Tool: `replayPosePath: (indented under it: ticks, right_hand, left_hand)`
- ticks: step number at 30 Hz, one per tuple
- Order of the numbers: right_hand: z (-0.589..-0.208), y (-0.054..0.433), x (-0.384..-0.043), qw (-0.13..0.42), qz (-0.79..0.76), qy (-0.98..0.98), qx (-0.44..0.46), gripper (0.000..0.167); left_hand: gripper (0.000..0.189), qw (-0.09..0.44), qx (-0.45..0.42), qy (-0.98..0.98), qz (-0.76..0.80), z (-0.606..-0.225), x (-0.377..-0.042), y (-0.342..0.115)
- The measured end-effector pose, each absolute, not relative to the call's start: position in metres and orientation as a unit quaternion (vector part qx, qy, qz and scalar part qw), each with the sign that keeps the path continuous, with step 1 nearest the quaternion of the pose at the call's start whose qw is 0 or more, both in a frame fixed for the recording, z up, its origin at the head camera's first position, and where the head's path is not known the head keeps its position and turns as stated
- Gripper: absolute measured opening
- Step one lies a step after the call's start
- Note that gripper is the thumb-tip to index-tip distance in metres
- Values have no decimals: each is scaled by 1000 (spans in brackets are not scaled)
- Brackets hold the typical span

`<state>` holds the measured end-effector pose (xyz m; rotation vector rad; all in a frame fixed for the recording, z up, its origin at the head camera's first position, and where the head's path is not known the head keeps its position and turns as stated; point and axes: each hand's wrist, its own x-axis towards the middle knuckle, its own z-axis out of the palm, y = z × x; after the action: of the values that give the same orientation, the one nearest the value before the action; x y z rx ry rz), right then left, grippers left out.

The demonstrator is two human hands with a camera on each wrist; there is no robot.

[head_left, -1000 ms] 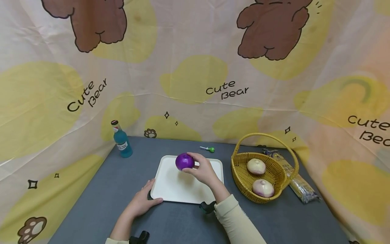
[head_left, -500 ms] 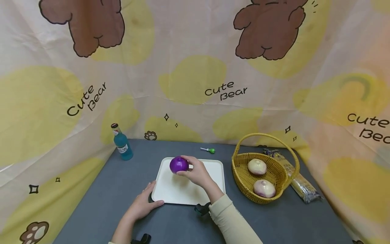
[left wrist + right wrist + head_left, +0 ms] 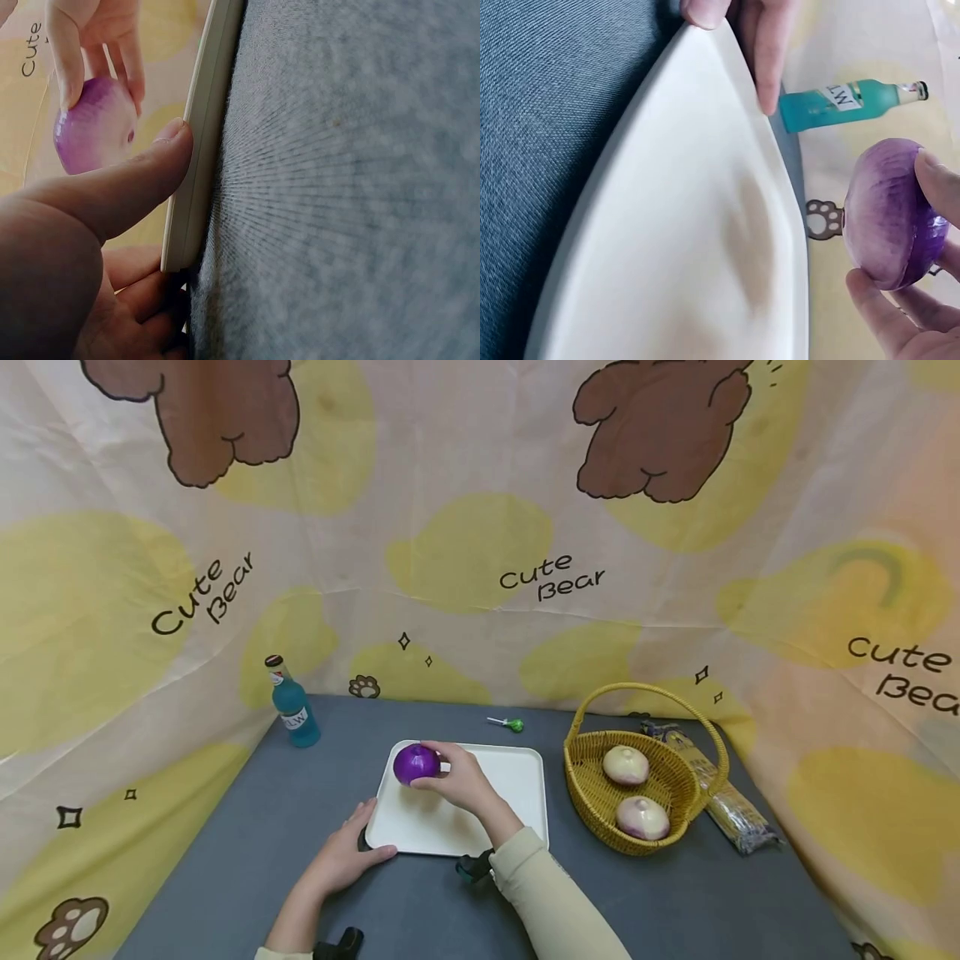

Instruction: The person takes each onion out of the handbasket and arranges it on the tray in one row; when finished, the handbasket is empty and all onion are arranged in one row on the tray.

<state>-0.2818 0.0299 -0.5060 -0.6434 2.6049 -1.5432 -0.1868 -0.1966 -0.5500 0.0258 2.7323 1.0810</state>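
Yellow-and-cream cloth (image 3: 450,452), printed with bears, is hung behind everything. Before it a grey-blue table (image 3: 258,818) is spread. Bearings are taken in the head view from the middle of the white tray (image 3: 420,828), twelve being the far side. The tray's position on the table is essentially unchanged over the past second. At three o'clock a wicker basket (image 3: 588,812) is stationed, just beside the tray; beyond it, on the same bearing, a clear packet (image 3: 738,818) is laid, its contents not identified. At ten o'clock, well apart, a blue bottle (image 3: 295,714) is stood upright. The left hand (image 3: 347,853) is kept at the tray's eight-o'clock corner, thumb along the near edge, fingers extended along the side. By the right hand (image 3: 461,779) a purple onion (image 3: 415,763) is gripped between thumb and fingers, clamped firmly as far as can be judged. The onion has been shifted from near twelve o'clock to about ten, over the tray; in both wrist views it is seen apart from the surface. A carry in progress is therefore inferred, release not yet made. Two pale onions (image 3: 642,818) are left untouched in the basket. Smallest noted: a green lollipop (image 3: 515,725), at one o'clock, past the tray's far edge.
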Motion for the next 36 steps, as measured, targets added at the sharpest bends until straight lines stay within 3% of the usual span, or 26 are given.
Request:
replayPosePath:
  ticks: [21,31,36]
  right_hand:
    - [-538,2,-289,77,-499,843,-188,71]
    - [-542,-1,-290,49,-490,848,-198,91]
    - [-545,-2,-290,43,-474,855,-205,92]
  left_hand:
    - [103,95,13,925,367,-550,-189,-197]
    - [103,96,16,927,363,-551,-189,-198]
    - [103,97,11,929,358,-553,-190,-198]
